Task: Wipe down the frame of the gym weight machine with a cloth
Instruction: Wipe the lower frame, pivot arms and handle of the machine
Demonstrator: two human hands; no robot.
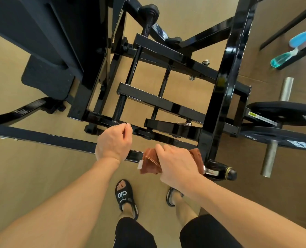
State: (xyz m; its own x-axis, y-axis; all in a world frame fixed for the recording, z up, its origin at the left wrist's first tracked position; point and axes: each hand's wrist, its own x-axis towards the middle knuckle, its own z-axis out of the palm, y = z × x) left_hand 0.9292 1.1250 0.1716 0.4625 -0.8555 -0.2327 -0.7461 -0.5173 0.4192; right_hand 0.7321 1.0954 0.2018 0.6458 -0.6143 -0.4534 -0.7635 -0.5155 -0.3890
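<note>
- Head view: the right hand (175,163) lies over a brown cloth (151,162), fingers curled down on it, pressing it onto a black horizontal bar (59,140) of the weight machine frame (225,90).
- The cloth wraps the bar under that grip; folds stick out on both sides of the hand, and a small white tag hangs at its left edge.
- Just right of the right-hand grip, the bar meets a glossy black upright, with a rubber-capped fitting (229,173) at the joint.
- The left hand (113,142) sits just left of the cloth, apart from it, fingers curled loosely with nothing in them; it appears to rest on or just above the bar, though contact cannot be confirmed.
- Beyond both hands: cross-members, a threaded rod (120,108) and a black seat pad (46,76) to the far left.
- Right of the grip: black weight plates (280,113) on steel pegs.
- Far right, beyond the plates: a teal spray bottle (282,58) lies on the floor (32,176).
- Below the hands: feet in black sandals (124,196).
</note>
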